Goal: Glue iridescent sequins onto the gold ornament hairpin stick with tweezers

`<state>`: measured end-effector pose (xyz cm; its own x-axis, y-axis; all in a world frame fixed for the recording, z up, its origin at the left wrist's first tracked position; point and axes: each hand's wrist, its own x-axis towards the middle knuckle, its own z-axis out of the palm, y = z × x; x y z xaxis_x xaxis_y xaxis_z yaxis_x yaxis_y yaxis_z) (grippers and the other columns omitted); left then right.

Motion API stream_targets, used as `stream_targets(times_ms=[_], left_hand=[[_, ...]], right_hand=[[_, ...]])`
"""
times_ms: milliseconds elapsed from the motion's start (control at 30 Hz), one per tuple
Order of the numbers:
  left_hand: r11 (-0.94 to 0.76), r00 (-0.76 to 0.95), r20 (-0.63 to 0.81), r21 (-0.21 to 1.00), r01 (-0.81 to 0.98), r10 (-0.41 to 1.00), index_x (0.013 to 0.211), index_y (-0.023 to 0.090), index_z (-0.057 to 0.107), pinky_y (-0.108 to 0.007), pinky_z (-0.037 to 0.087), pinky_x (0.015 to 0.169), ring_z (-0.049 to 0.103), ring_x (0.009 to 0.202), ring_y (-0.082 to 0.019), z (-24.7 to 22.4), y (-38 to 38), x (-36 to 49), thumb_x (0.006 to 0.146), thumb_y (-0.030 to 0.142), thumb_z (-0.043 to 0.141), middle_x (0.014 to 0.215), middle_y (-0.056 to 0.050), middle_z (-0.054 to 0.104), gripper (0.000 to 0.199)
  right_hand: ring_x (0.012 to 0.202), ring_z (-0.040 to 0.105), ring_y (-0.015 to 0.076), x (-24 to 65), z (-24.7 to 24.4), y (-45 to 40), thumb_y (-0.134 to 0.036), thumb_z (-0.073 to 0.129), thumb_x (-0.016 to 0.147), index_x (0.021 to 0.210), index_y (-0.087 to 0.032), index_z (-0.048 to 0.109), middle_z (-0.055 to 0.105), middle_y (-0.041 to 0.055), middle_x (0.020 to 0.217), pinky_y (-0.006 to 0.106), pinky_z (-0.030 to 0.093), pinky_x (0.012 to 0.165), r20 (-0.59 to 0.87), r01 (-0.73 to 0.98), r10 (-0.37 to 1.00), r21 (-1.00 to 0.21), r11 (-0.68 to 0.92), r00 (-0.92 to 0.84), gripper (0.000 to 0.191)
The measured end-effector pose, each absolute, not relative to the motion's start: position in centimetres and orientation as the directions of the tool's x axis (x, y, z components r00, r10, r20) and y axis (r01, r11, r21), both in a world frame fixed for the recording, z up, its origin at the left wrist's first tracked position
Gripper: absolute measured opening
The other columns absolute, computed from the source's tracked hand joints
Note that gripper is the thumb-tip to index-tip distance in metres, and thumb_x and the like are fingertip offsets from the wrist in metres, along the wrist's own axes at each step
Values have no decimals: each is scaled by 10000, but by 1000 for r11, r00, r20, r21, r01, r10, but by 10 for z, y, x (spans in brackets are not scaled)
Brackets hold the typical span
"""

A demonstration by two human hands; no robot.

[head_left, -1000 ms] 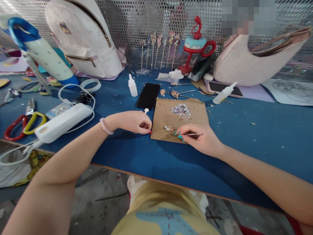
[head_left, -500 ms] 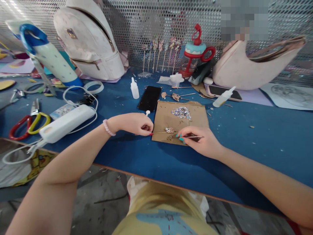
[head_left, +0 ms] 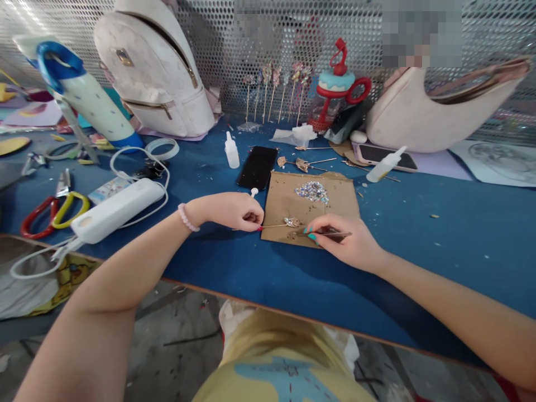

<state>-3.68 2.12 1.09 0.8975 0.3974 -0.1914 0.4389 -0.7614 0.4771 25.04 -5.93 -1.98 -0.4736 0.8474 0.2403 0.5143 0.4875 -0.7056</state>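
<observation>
Right now I have the left hand (head_left: 247, 212) with its fingers pinched narrow on a decorated stick (head_left: 274, 225), at the left edge of the cardboard (head_left: 277, 195); the glittering head (head_left: 292, 221) lies over the board, well apart from those fingers and just beside the tip of the thin tool (head_left: 326, 233) that I grip in the right hand (head_left: 347, 240). Its fingers are closed around that tool, above the board's near right part. Behind both, a loose heap of shiny bits (head_left: 312, 191) sits on the cardboard. For room, I see a strip of blue table (head_left: 234, 268) between the board and the table's front edge, and a broader open stretch to the right, with small crumbs on it. The left side is tighter: a black phone (head_left: 257, 167) lies just beyond the left hand, and a white power strip (head_left: 119, 211) and scissors (head_left: 62, 192) lie farther left. Of the containers, a small white bottle (head_left: 231, 153) stands upright by the phone, and I cannot tell how full it is. The second bottle (head_left: 384, 166) leans on the pale phone (head_left: 404, 159) with some yellowish liquid low inside. The red-handled tumbler (head_left: 335, 84) stands at the back, its contents unclear to me.
</observation>
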Motion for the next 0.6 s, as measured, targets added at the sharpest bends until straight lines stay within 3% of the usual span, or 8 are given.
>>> stream_targets(times_ms=[600], left_hand=[[-770,899,-176,467,434,400,687,169,589,-239,316,574,464,551,-77,11,20,-36,859,268,510,650,23,565,213]], right_hand=[[648,657,125,250,-21,-59,-269,576,870,877,-185,666,725,66,836,208,531,525,243,508,844,-707,492,-479,123]])
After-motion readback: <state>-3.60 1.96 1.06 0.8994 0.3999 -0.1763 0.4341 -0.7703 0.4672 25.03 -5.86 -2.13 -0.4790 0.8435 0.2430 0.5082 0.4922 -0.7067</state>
